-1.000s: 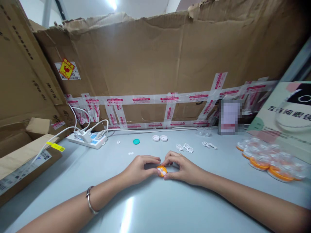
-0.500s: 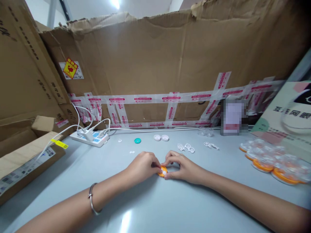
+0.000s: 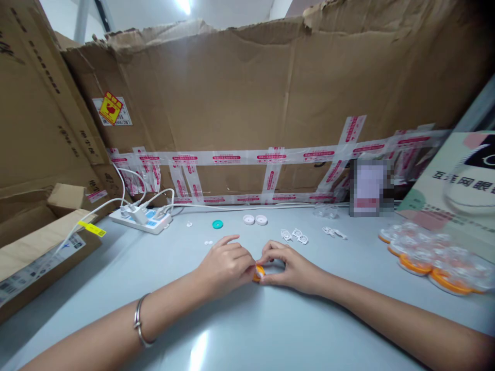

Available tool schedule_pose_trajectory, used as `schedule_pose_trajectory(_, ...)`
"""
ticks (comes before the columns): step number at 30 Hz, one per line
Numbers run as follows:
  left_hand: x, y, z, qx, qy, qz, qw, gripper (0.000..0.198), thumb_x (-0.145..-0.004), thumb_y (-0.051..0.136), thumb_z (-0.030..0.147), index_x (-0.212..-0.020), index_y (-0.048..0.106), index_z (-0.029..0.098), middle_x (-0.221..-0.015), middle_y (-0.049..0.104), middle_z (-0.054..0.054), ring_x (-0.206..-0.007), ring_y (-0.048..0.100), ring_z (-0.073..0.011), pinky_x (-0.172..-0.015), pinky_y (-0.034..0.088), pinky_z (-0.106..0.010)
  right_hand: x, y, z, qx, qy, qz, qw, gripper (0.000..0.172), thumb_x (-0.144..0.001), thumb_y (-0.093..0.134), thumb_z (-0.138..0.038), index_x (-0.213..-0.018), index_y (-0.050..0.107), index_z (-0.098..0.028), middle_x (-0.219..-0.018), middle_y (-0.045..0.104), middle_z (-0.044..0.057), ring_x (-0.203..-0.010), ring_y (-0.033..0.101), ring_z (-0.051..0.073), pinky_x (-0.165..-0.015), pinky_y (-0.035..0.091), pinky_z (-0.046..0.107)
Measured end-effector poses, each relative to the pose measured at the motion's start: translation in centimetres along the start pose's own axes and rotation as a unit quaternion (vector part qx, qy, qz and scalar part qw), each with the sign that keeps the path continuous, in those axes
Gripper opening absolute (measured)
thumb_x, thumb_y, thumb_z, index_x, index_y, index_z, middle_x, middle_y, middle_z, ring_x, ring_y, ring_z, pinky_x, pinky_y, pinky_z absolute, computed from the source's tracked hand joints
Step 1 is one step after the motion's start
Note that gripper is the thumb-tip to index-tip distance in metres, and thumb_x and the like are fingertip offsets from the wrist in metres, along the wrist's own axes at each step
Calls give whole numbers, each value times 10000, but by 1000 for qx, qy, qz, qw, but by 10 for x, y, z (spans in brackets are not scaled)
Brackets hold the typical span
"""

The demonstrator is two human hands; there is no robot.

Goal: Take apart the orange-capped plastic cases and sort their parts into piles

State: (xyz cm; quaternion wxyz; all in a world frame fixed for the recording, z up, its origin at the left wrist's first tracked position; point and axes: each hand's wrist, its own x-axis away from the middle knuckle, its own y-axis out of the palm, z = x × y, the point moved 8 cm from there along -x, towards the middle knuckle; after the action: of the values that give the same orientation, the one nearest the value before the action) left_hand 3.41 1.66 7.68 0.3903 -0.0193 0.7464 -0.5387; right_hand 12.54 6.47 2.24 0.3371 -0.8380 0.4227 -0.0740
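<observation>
Low over the middle of the table, an orange round plastic piece (image 3: 259, 273) is held between my two hands, tilted, with something white on its inner face. Thumb and fingertips of my right hand (image 3: 288, 264) pinch its right edge. At its left edge is my left hand (image 3: 230, 265), fingers curled onto the rim and one finger raised away; its fingertips are partly hidden. Beyond the hands lie a teal ring-shaped piece (image 3: 217, 224), two white round cups (image 3: 255, 220), two tiny white discs (image 3: 208, 242) and white openwork plastic parts (image 3: 296, 236).
Clear-domed pieces with orange bases (image 3: 433, 265) cluster at the right, near a printed box (image 3: 456, 190). A power strip (image 3: 141, 219) with white cables stands at the back left. Large cardboard (image 3: 232, 93) walls the rear; an open carton (image 3: 46, 247) sits left. Clear plastic pieces (image 3: 326, 211) lie behind.
My left hand has rolled over, its back now more toward me and one finger lifted. The orange piece looks more tilted and more covered. My right hand has barely moved.
</observation>
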Motion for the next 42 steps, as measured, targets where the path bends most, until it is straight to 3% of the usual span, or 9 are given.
schedule_pose_trajectory(3,2,-27,-13,-8,32,38,999,131,-818,489,151,-750,597,176,-696,669,25,-636,600,-86,-864,433,-301,0,-1,1,5,11,2,1000,264,-634,707,-397,-830,680,-222,-860,550,27,-853,530,189,-825,384,326)
schedule_pose_trajectory(6,18,-41,-34,-62,72,15,995,109,-818,498,136,-782,597,163,-715,668,-7,-675,602,-109,-728,464,-264,0,-1,2,5,22,-3,1000,259,-632,707,-385,-830,681,-220,-876,552,30,-869,528,195,-824,387,330)
schedule_pose_trajectory(9,45,-38,-52,-113,105,-25,988,136,-826,474,124,-784,599,158,-706,662,-20,-638,587,-112,-623,449,-243,0,-1,3,0,35,-12,999,253,-638,704,-378,-829,679,-213,-890,547,34,-891,524,202,-839,379,344)
schedule_pose_trajectory(13,68,-27,-68,-138,93,-34,985,144,-832,469,126,-788,602,156,-710,657,-22,-618,569,-112,-572,428,-233,0,-1,3,-3,41,-13,999,255,-638,705,-375,-828,675,-207,-898,541,36,-902,520,203,-853,372,349)
schedule_pose_trajectory(18,68,-12,-72,-139,75,-50,986,169,-858,457,164,-798,614,158,-728,662,-23,-651,586,-116,-614,444,-233,0,-2,1,-5,31,-9,999,261,-625,719,-355,-830,679,-198,-883,542,34,-870,534,188,-843,379,330)
schedule_pose_trajectory(24,65,-14,-75,-108,41,-43,992,195,-880,434,185,-849,626,162,-744,673,-29,-665,599,-105,-631,456,-219,1,-1,4,-4,35,-7,999,253,-633,708,-376,-823,673,-214,-900,548,30,-899,521,197,-838,380,324)
schedule_pose_trajectory(30,42,-30,-52,-17,-2,15,1000,149,-858,464,161,-864,612,143,-785,672,-51,-708,597,-127,-649,464,-242,1,-2,3,-2,32,-4,999,242,-630,710,-363,-821,672,-219,-896,551,28,-890,521,195,-840,381,326)
schedule_pose_trajectory(36,1,12,1,110,-13,-130,985,125,-827,530,193,-889,638,203,-839,657,-20,-754,597,-134,-674,445,-239,1,-3,-3,8,10,-7,1000,218,-663,686,-354,-827,669,-212,-870,555,25,-855,535,179,-806,400,305)
schedule_pose_trajectory(42,-13,34,2,175,-21,-204,963,117,-793,571,146,-830,670,195,-797,662,-2,-736,603,-114,-701,432,-205,1,-3,-5,15,0,-11,1000,194,-685,661,-366,-770,654,-191,-832,552,27,-815,537,168,-760,417,282)
